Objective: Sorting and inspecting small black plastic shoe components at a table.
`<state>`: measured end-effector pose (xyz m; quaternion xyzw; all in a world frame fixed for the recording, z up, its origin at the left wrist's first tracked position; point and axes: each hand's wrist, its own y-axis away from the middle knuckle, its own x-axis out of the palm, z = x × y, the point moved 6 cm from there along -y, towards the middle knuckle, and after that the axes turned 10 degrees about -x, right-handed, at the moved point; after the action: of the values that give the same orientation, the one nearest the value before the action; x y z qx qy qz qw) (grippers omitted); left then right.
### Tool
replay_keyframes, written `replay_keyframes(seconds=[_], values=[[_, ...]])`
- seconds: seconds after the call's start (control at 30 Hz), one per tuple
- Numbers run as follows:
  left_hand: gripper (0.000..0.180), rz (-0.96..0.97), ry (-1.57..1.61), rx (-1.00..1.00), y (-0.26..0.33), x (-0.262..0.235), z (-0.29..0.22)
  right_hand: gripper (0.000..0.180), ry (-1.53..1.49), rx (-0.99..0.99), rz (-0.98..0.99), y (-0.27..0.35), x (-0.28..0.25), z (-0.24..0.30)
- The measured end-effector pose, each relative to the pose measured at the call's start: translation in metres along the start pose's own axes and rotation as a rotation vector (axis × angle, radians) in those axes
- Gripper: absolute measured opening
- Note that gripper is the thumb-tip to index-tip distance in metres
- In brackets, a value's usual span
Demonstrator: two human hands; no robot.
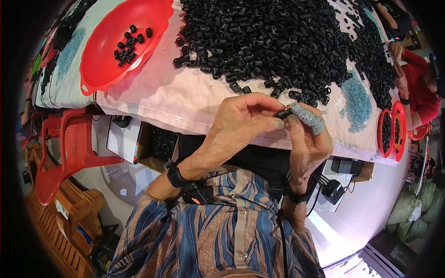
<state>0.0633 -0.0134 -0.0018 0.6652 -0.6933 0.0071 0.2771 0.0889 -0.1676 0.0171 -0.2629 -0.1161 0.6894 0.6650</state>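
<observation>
A table [153, 99] draped in a pale pink patterned cloth fills the upper half of the view, and across most of it spreads a great heap of small black plastic parts [278, 41], loose and within arm's reach so that pieces can be drawn from its near edge. To the left of the heap sits a red plastic basin [102, 55], tilted a little toward the person and holding only a handful of the same black parts, placed where the left arm can drop pieces in without stretching. Below the table edge stands a red plastic chair [65, 143], and at the far right a co-worker in a red sleeve [419, 88] sits by two smaller red bowls [391, 132] full of black pieces. The person's own two hands meet just in front of the table edge, over the lap. The left hand [243, 118] is curled, its thumb and fingers closed in a pinch on one small black part [282, 112], held up near eye line, likely for close work. The right hand [308, 141] closes on the same part from the other side, its forefinger wearing a grey knitted finger cot [307, 116], seemingly for grip or protection.
</observation>
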Motion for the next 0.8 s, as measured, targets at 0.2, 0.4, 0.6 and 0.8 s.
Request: replay_keyframes(seconds=[0.2,0.4,0.6,0.8], values=[[0.026,-0.008,0.003,0.044,-0.0004,-0.0005,0.0033,0.020,0.090,-0.093,-0.023,0.0025,0.0015,0.0075],[0.023,0.004,0.054,-0.023,-0.0014,0.0009,0.0071,0.021,0.066,-0.159,-0.052,0.0040,0.0014,0.0081],[0.024,0.004,0.083,-0.004,-0.0019,0.0000,0.0088,0.021,0.046,-0.132,-0.047,0.0048,0.0007,0.0053],[0.023,0.015,0.093,0.002,-0.0026,-0.0004,0.0102,0.019,0.072,-0.143,-0.045,0.0051,0.0006,0.0050]])
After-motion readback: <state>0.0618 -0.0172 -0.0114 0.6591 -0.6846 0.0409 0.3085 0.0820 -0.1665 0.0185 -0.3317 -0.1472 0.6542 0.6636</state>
